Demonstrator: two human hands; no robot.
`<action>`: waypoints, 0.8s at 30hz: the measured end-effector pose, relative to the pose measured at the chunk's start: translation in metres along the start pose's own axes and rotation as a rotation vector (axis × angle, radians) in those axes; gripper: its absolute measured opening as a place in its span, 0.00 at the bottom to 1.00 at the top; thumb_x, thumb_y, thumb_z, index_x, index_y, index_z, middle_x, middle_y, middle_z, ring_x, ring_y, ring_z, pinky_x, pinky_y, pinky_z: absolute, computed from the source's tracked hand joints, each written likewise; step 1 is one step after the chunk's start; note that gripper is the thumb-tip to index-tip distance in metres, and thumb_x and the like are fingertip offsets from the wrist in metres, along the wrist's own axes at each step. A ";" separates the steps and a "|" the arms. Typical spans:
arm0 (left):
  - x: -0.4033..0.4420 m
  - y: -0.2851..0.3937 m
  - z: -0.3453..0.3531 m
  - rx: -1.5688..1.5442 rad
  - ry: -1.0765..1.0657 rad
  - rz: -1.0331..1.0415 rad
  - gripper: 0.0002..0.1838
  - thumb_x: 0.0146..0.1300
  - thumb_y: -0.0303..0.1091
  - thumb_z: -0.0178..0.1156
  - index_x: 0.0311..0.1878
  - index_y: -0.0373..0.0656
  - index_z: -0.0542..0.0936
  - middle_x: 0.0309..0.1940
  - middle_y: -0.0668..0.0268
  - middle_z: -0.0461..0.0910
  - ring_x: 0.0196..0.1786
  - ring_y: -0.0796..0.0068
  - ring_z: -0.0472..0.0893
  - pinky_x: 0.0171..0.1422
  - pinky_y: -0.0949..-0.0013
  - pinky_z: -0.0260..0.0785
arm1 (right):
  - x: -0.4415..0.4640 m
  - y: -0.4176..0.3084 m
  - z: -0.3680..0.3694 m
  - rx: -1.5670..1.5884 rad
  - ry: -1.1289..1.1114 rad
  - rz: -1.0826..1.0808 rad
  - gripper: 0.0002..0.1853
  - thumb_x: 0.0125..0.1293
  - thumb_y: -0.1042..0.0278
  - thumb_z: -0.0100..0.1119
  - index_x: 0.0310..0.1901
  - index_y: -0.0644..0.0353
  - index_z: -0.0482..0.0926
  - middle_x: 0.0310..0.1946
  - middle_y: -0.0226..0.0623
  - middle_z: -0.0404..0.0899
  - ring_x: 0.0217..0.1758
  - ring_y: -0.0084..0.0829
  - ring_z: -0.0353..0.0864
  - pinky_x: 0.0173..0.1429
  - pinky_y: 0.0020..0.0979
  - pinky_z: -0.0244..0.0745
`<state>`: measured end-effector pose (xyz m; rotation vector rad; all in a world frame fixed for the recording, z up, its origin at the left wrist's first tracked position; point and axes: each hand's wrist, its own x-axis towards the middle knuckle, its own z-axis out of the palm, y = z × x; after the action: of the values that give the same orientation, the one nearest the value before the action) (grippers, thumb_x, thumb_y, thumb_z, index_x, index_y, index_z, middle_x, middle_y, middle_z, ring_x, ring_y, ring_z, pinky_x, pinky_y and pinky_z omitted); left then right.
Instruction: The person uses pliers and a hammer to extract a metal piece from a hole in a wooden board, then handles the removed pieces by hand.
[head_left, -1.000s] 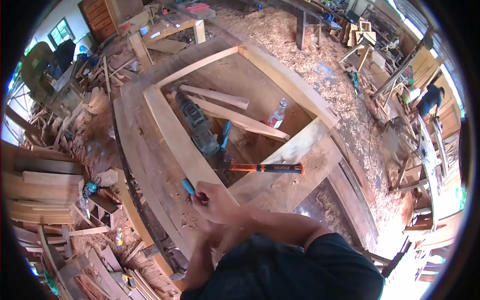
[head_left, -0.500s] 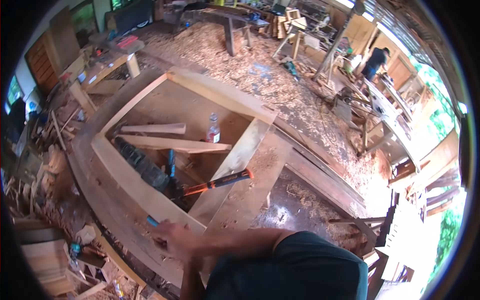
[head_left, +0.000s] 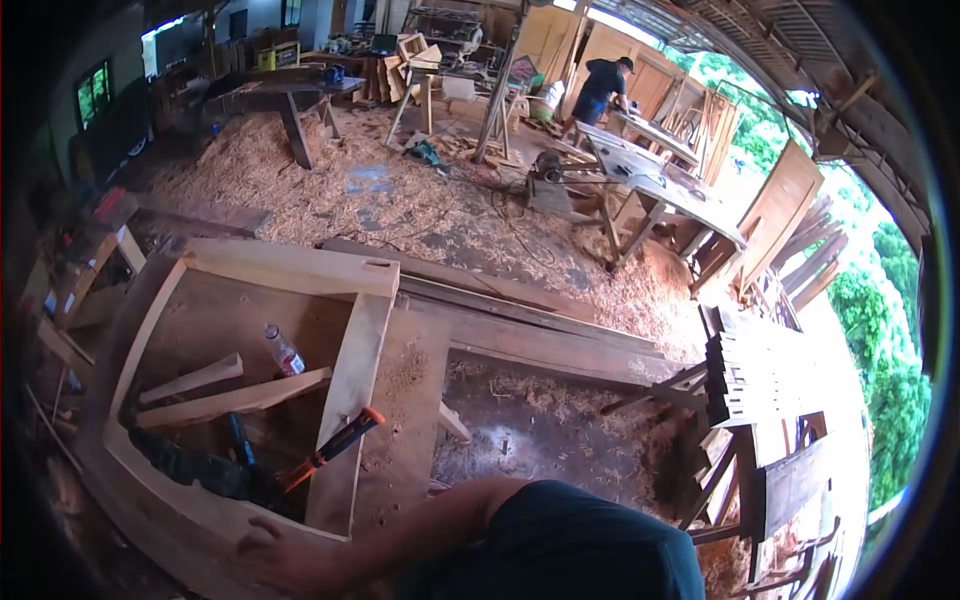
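Note:
My right hand (head_left: 285, 558) is low in the view, beside the near rail of a pale wooden frame (head_left: 290, 262). Its fingers look curled, but shade hides what they may hold. My left hand is out of sight. Across the frame's right rail leans a hammer (head_left: 332, 448) with an orange and black handle. Near its head, inside the frame, lies a blue-handled tool (head_left: 241, 438). A dark power tool (head_left: 185, 464) rests to the left in shadow. Two wood strips (head_left: 235, 397) and a clear bottle (head_left: 284, 355) with a label are also inside the frame.
The frame lies on a broad wooden workbench (head_left: 400, 400). Shavings (head_left: 270, 150) cover the floor beyond. A co-worker (head_left: 600, 90) bends over another bench (head_left: 665, 185) at the back right. Stacked notched timber (head_left: 735, 375) stands to the right.
The view has swung right, so the frame and tools appear farther left. My right hand is lower and farther left in view. The blue end beside it and the second forearm no longer show.

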<state>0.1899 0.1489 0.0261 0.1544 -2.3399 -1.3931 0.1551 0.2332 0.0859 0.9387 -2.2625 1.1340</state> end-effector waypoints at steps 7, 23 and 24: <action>0.006 -0.006 -0.024 0.180 -0.081 -0.044 0.17 0.66 0.46 0.63 0.46 0.44 0.74 0.38 0.63 0.76 0.42 0.60 0.79 0.67 0.44 0.65 | 0.015 0.140 -0.164 0.025 0.015 0.327 0.26 0.57 0.49 0.72 0.48 0.63 0.81 0.47 0.52 0.79 0.53 0.50 0.79 0.55 0.48 0.74; 0.000 -0.049 -0.004 -0.336 0.370 -0.177 0.06 0.66 0.19 0.55 0.41 0.40 0.71 0.37 0.68 0.68 0.43 0.75 0.70 0.53 0.70 0.64 | -0.093 0.319 -0.162 -0.509 -0.077 0.489 0.32 0.57 0.47 0.70 0.60 0.57 0.78 0.66 0.48 0.72 0.74 0.52 0.63 0.76 0.52 0.59; -0.003 -0.050 0.009 -0.374 0.527 -0.189 0.07 0.65 0.18 0.55 0.41 0.41 0.71 0.37 0.69 0.68 0.43 0.75 0.69 0.53 0.70 0.64 | -0.095 0.320 -0.159 -0.516 -0.043 0.454 0.32 0.56 0.47 0.70 0.59 0.56 0.79 0.67 0.48 0.72 0.73 0.52 0.63 0.75 0.53 0.59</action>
<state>0.1833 0.1325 -0.0221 0.5675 -1.6440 -1.6144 -0.0037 0.5380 -0.0512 0.2561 -2.6892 0.6224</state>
